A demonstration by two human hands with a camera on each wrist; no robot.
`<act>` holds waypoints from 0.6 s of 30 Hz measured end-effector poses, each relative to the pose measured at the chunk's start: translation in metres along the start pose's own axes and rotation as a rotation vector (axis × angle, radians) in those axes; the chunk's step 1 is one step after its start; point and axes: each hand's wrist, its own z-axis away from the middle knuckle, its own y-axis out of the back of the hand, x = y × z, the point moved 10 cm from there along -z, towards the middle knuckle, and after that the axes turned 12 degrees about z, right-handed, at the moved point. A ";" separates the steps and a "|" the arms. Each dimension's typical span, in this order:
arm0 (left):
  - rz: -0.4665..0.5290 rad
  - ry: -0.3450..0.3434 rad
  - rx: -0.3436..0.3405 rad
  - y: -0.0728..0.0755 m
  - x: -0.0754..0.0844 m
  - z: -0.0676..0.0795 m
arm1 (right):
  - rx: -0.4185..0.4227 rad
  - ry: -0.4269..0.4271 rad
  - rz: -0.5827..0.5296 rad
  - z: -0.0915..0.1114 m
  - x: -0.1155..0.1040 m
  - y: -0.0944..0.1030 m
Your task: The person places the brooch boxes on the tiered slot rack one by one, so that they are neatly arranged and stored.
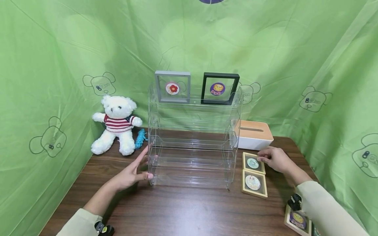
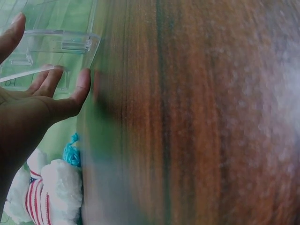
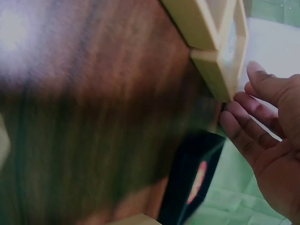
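A clear acrylic tiered display rack (image 1: 192,160) stands mid-table. My left hand (image 1: 130,175) is at its left side, fingers extended, the thumb by the front lower edge; in the left wrist view the hand (image 2: 42,105) spreads around the rack's corner. My right hand (image 1: 274,159) touches or hovers at the right edge of a light-wood frame (image 1: 254,163) with a green round badge. In the right wrist view, thumb and fingers stand apart beside the frame (image 3: 213,70); contact is unclear. A second wooden frame (image 1: 254,184), with a pale badge, adjoins it in front.
On the rack's top tier stand a grey frame (image 1: 172,72) and a black frame (image 1: 221,75). A tissue box (image 1: 254,134) sits behind the wooden frames. At left are a white teddy bear (image 1: 118,124) and blue cord (image 1: 140,139). Another frame (image 1: 297,219) lies near the right sleeve.
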 end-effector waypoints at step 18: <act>-0.005 0.000 0.000 -0.001 0.001 0.000 | -0.109 -0.227 -0.042 0.003 0.019 -0.030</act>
